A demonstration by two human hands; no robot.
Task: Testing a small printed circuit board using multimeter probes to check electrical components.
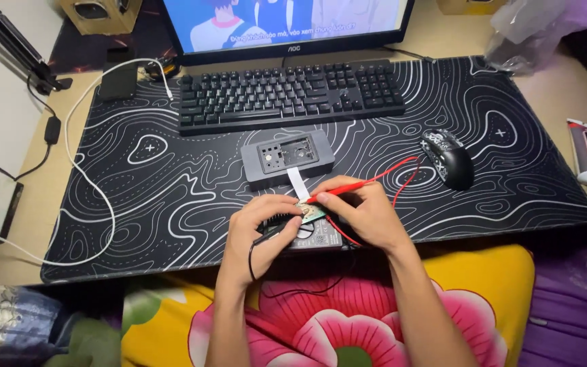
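Circuit board [312, 215], red probe [338, 191], black probe [270, 234]

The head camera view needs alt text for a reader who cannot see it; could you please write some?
A person's right hand holds a red test probe and the left hand a black probe, both tips on a small green circuit board. The board lies on a black desk mat with white contour lines, joined by a white ribbon cable to a grey rectangular casing before a black keyboard.

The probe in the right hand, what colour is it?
Red, with a red lead; the head view shows the probe in the right hand.
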